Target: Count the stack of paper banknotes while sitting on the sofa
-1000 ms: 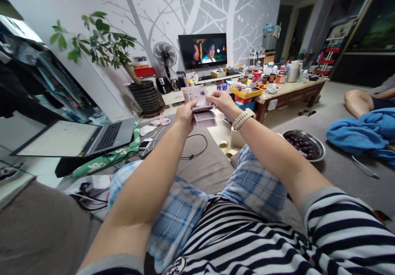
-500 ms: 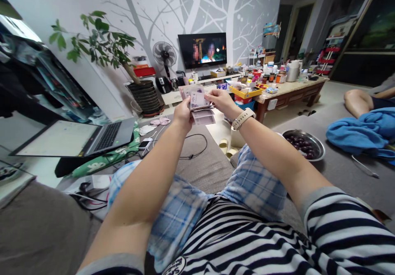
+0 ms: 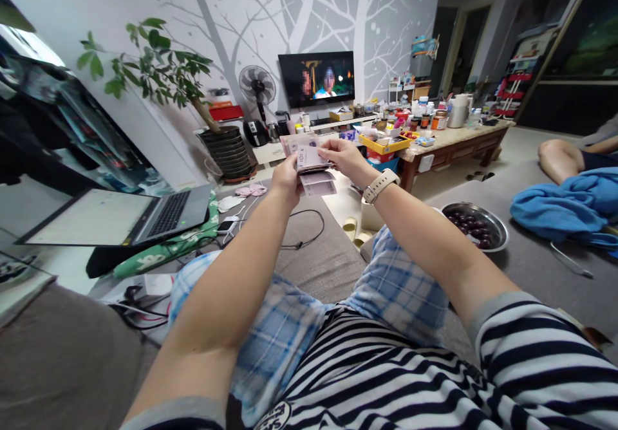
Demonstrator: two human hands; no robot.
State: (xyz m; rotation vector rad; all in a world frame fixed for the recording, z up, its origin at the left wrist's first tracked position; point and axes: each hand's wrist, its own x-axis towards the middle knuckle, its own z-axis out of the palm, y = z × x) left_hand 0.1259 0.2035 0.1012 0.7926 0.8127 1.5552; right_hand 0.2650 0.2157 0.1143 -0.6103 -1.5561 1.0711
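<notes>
A folded stack of pale purple banknotes (image 3: 309, 156) is held up in front of me, above the grey seat. My left hand (image 3: 286, 176) is closed round the stack's left side. Some notes fan out above its fingers, and others hang below with their printed faces showing. At the right edge, the thumb and fingers of my right hand (image 3: 342, 154) pinch the front note; a beige watch band (image 3: 381, 186) is on that wrist. Part of the right fingers is hidden behind the notes.
An open laptop (image 3: 145, 214) sits at the left over a green cushion, with cables nearby. To the right lies a metal bowl (image 3: 502, 235) of dark round fruit and a blue cloth (image 3: 570, 205). A cluttered table (image 3: 458, 135) stands ahead; another person's leg shows far right.
The front note has shifted slightly under the fingers of my right hand, its printed figures tilting a little. Both arms stay in nearly the same place.
</notes>
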